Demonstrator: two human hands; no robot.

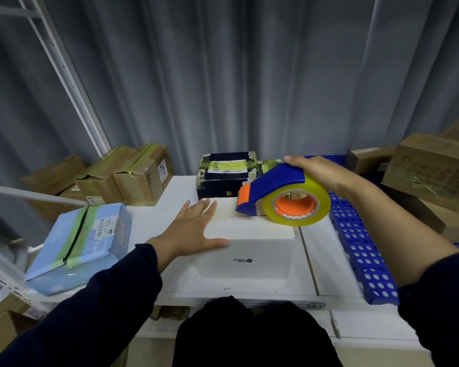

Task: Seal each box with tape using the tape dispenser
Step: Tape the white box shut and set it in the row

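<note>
A white box (252, 250) with small black lettering lies on the white table (329, 274) in front of me. My left hand (188, 231) rests flat on the box's left top, fingers straight. My right hand (321, 173) grips the blue and orange tape dispenser (273, 192), which carries a yellowish clear tape roll (297, 205). The dispenser's front end touches the far edge of the white box.
A dark printed box (223, 178) stands just behind the white box. A light blue taped box (82, 242) lies at the left. Several brown cartons (133, 176) sit at the back left and brown cartons (429, 170) at the right. A blue perforated crate (361, 247) borders the table's right side.
</note>
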